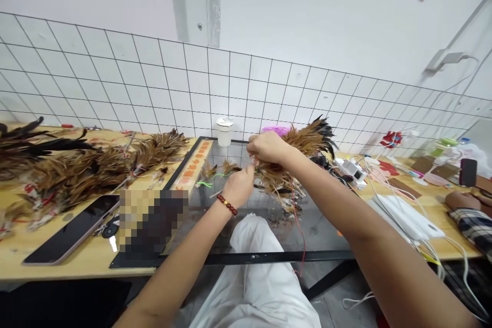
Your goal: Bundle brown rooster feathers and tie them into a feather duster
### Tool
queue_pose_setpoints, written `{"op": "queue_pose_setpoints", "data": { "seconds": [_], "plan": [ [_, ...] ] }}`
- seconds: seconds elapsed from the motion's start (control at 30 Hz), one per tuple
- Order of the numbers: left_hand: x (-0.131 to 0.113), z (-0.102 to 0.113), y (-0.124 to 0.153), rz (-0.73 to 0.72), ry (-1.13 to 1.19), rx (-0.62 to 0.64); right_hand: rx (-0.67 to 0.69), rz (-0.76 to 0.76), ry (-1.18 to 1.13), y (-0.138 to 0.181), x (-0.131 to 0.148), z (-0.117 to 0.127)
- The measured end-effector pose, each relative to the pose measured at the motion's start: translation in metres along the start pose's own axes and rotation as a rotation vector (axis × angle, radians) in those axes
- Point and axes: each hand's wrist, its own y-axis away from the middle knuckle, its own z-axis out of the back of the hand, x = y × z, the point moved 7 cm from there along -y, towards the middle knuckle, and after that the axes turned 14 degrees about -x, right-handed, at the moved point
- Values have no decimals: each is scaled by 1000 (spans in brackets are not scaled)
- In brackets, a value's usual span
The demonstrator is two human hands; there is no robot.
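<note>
Both my hands are close together over the glass-topped section of the table. My left hand (239, 187), with a red bead bracelet at the wrist, is closed around a thin pale stick (213, 195) whose end pokes out on the left. Just above and to the right, my right hand (269, 146) is pinched on red thread, which shows between the two hands. A length of red thread (295, 210) hangs down past the table's front edge. Brown and black feathers (309, 138) lie behind and under my right hand; their join to the stick is hidden.
Feather bundles (96, 164) cover the left table. A phone (71, 230) and keys (111, 228) lie in front of them. A white lidded cup (224, 133) stands at the back. Chargers (351, 169), cables and a white power strip (413, 220) are right, near another person's sleeve (471, 223).
</note>
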Motion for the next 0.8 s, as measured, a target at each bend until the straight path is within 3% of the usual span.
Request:
{"op": "queue_pose_setpoints", "data": {
  "seconds": [0.13, 0.27, 0.37, 0.5, 0.57, 0.63, 0.73, 0.8],
  "plan": [
    [-19, 12, 5, -138, -105, -13, -34, -120, -78, 0, -1, 1],
    [-35, 10, 8, -366, -338, 120, -80, -174, -167, -7, -1, 16],
    [-31, 21, 4, -455, -374, 97, -46, -359, -210, 7, -45, 29],
    [-20, 42, -10, -444, -161, 66, -30, -628, -237, 70, -144, 57],
    [-19, 47, -18, -402, -11, 132, 61, -768, -297, 118, -181, 64],
    [-20, 50, -27, -312, 127, 216, 85, -897, -323, 166, -199, 72],
    [-15, 53, -41, -83, 313, 308, -182, -980, -301, 215, -191, 88],
    [-5, 52, -47, 108, 410, 360, -290, -994, -338, 229, -170, 84]
  ]
}}
